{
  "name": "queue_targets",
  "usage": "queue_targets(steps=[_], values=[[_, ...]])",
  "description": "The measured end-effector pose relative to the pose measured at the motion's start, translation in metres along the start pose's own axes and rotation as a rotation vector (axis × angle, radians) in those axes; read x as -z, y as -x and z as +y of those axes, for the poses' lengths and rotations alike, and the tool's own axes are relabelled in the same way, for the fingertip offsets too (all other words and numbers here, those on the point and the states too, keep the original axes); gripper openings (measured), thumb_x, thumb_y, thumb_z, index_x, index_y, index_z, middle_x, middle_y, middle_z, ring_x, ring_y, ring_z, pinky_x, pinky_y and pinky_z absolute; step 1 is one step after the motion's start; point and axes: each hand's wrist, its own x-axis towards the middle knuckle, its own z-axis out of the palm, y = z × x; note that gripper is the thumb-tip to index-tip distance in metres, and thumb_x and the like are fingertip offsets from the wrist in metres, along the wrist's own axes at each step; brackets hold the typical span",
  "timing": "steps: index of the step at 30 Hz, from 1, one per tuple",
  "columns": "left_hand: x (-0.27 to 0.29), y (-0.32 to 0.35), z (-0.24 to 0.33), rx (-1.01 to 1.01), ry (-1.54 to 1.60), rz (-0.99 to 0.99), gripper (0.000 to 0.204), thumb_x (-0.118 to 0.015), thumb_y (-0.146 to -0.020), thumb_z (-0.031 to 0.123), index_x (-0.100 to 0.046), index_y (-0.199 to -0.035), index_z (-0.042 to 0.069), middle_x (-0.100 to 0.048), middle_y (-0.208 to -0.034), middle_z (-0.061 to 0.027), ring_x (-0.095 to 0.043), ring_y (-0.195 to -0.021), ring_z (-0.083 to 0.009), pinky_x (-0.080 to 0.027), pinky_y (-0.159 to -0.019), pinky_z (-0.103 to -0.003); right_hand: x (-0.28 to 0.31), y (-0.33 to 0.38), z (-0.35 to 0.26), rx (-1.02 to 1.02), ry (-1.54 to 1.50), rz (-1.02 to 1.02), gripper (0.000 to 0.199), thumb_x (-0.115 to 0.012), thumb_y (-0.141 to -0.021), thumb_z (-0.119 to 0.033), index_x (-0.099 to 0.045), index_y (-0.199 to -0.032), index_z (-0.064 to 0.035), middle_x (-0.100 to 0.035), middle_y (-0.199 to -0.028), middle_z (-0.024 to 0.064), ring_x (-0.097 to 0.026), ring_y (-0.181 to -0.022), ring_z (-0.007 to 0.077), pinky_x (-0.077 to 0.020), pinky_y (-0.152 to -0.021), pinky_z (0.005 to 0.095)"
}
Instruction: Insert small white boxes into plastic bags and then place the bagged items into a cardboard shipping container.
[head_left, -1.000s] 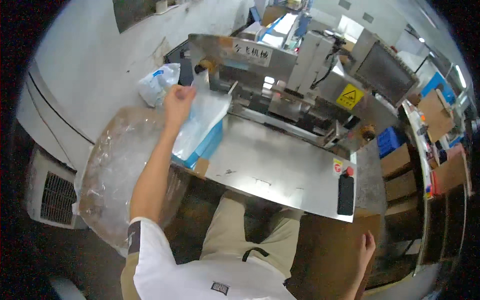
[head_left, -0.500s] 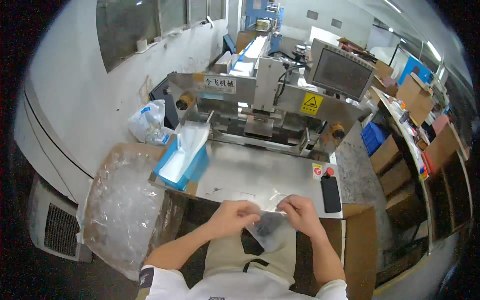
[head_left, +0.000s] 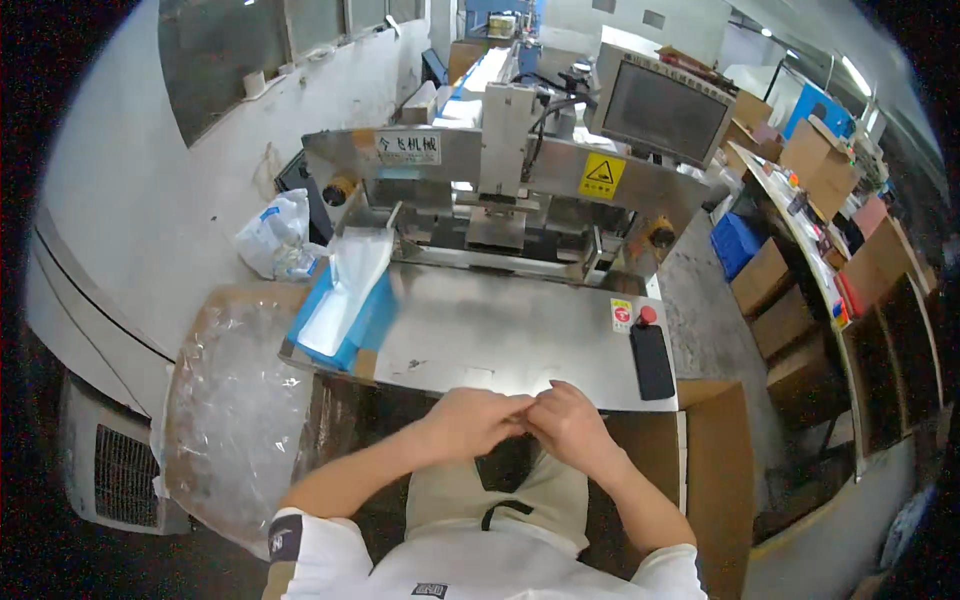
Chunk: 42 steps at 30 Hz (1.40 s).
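The steel machine [head_left: 555, 165] is standing before the person; its desk [head_left: 480, 320] is carrying a blue box [head_left: 376, 308] at the left, likely keeping plastic sheets [head_left: 345, 290] within reach. The left hand [head_left: 478, 420] and right hand [head_left: 570, 422] are meeting near its front edge, fingers curled together, hiding whether anything is held.

At my twelve o'clock the machine [head_left: 505, 140] stands behind the worktop [head_left: 490, 330], its monitor [head_left: 665, 110] at one. On the worktop, the phone [head_left: 653, 362] lies at my two; at ten, sheets [head_left: 352, 285] lie in the box [head_left: 372, 322], the plastic bag [head_left: 272, 238] beyond. The left carton [head_left: 250, 295] sits at nine, the right carton [head_left: 718, 450] at three.
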Motion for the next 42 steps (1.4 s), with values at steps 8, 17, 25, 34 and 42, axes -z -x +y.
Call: queue_targets(steps=[8,17,25,34,42], values=[[0.002,-0.003,-0.039,0.093,0.127,-0.139,0.017,-0.059,-0.091,0.022,-0.067,-0.093,0.007,-0.068,-0.086,-0.0161,-0.066,-0.081,-0.037,-0.052,-0.071,-0.046,0.007,-0.006,0.011,-0.117,-0.2,-0.057,0.016,-0.077,-0.075,-0.012,-0.064,-0.075,-0.0022,-0.066,-0.082,0.01,-0.063,-0.081,0.0315,-0.0513,-0.072,0.0408],[0.029,-0.034,-0.048,-0.18,0.152,-0.099,0.015,-0.066,-0.088,0.022,-0.068,-0.096,0.009,-0.068,-0.112,-0.0131,-0.065,-0.09,-0.0323,-0.053,-0.077,-0.042,0.001,-0.018,0.069,-0.198,-0.447,-0.125,0.016,-0.068,-0.084,-0.018,-0.069,-0.083,-0.0022,-0.068,-0.086,0.0113,-0.064,-0.086,0.0314,-0.0517,-0.077,0.0395],[0.028,-0.053,-0.08,-0.051,-0.087,-0.043,0.014,-0.061,-0.089,0.022,-0.066,-0.085,0.009,-0.064,-0.085,-0.0101,-0.065,-0.079,-0.0314,-0.052,-0.067,-0.044,0.005,-0.022,0.117,-0.376,-0.336,-0.118,0.024,-0.073,-0.079,-0.012,-0.069,-0.1,-0.0009,-0.068,-0.106,0.0148,-0.061,-0.109,0.0344,-0.0477,-0.094,0.0413],[0.032,-0.035,-0.033,-0.154,-0.003,-0.125,0.016,-0.06,-0.091,0.019,-0.064,-0.095,0.004,-0.064,-0.094,-0.0147,-0.062,-0.085,-0.0382,-0.051,-0.073,-0.047,0.024,-0.01,0.033,-0.137,-0.115,-0.177,0.015,-0.074,-0.08,-0.016,-0.068,-0.088,-0.0059,-0.067,-0.098,0.0088,-0.059,-0.11,0.0302,-0.0337,-0.111,0.0557],[0.082,-0.017,-0.06,0.106,0.011,-0.286,0.025,-0.051,-0.099,0.025,-0.06,-0.107,0.003,-0.066,-0.102,-0.0204,-0.063,-0.095,-0.0419,-0.05,-0.081,-0.047,0.031,-0.025,0.044,-0.085,-0.262,-0.064,0.018,-0.075,-0.08,-0.023,-0.07,-0.083,-0.0062,-0.067,-0.088,0.008,-0.062,-0.097,0.0285,-0.0384,-0.104,0.0527]])
